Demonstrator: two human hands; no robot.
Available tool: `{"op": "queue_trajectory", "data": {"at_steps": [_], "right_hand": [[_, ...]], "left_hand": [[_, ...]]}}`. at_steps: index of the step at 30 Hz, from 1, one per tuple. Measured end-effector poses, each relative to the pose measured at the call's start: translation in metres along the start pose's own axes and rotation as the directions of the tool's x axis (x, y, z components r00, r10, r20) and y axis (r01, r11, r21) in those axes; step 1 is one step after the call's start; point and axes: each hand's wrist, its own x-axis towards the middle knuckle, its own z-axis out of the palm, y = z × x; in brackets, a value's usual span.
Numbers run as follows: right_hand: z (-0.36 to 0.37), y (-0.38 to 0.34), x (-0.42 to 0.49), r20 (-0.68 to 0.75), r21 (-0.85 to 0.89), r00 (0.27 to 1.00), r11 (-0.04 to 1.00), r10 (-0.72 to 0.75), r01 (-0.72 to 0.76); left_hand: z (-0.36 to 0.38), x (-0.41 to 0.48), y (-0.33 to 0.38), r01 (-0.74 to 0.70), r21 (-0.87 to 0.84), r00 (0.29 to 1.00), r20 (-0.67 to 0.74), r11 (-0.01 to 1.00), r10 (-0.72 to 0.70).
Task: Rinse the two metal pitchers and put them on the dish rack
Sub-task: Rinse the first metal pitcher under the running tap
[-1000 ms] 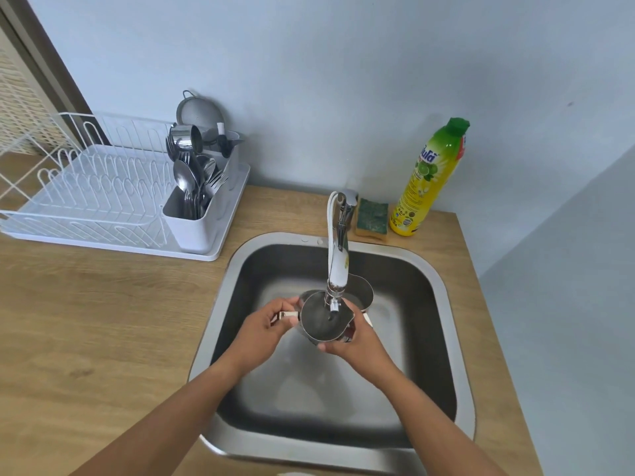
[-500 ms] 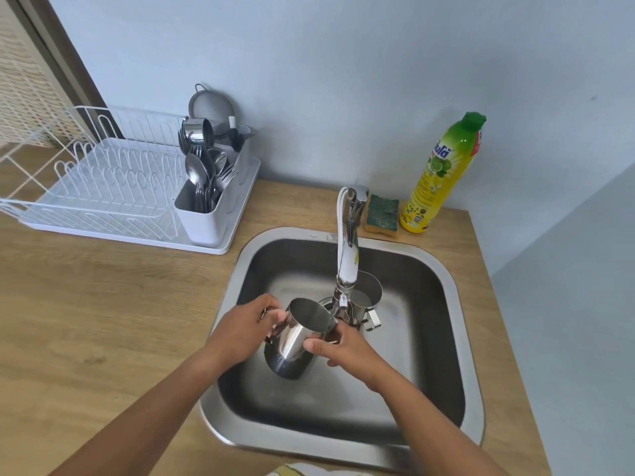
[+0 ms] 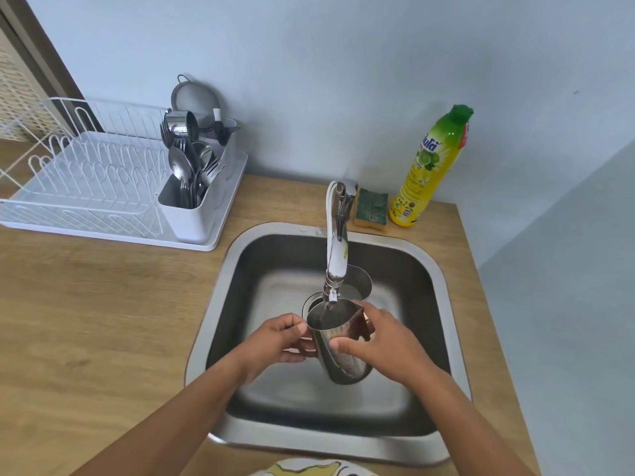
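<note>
Now the shiny steel pitcher [image 3: 343, 355] is held mouth-up right under the nozzle of the white and chrome tap [image 3: 336, 249], above the basin of the square stainless steel sink [image 3: 326, 444]. Half a second ago it was tipped over, low and left of the nozzle; since then it has come up and right and stands nearly upright, spout to the right. Left hand [image 3: 278, 338] grips it on its left side, fingers curled in at the handle, same hold as before. Right hand [image 3: 381, 341] wraps the body from the right, thumb across the front wall; earlier it sat lower, under the tilted body. Can't tell if water is running. The second steel pitcher [image 3: 359, 281] stands upright in the basin behind the tap, partly hidden, unmoved. White wire dish rack [image 3: 86, 173] sits on the wooden counter [image 3: 103, 304] left of the sink, no pitchers on it, white cutlery caddy [image 3: 196, 214] full of spoons and forks at its right end. Green and yellow sponge [image 3: 372, 209] and yellow dish soap bottle with green cap [image 3: 429, 166] are behind the sink, just beside each other
</note>
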Motion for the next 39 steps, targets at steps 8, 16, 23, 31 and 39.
{"op": "queue_trajectory", "data": {"at_steps": [8, 16, 23, 31, 39], "right_hand": [[-0.026, 0.000, -0.003, -0.118, -0.083, 0.992, 0.996, -0.035, 0.026], [-0.020, -0.002, 0.010, -0.175, 0.045, 0.979, 0.993, -0.101, 0.111], [0.001, -0.003, 0.032, -0.212, 0.232, 0.969, 0.957, -0.128, 0.177], [0.028, -0.014, 0.049, -0.045, 0.520, 0.997, 0.851, -0.060, 0.074], [0.043, -0.013, 0.042, 0.130, 0.607, 0.986, 0.794, -0.105, 0.004]], "left_hand": [[0.011, 0.016, 0.012, -0.088, -0.067, 0.995, 0.040, 0.994, 0.091], [0.004, 0.017, 0.022, -0.220, 0.029, 0.973, -0.065, 0.975, 0.222], [-0.006, 0.011, 0.028, -0.298, 0.220, 0.915, -0.211, 0.929, 0.344], [-0.025, -0.013, 0.037, -0.246, 0.555, 0.839, -0.289, 0.795, 0.461], [-0.031, -0.025, 0.039, -0.062, 0.660, 0.860, -0.346, 0.749, 0.375]]}}
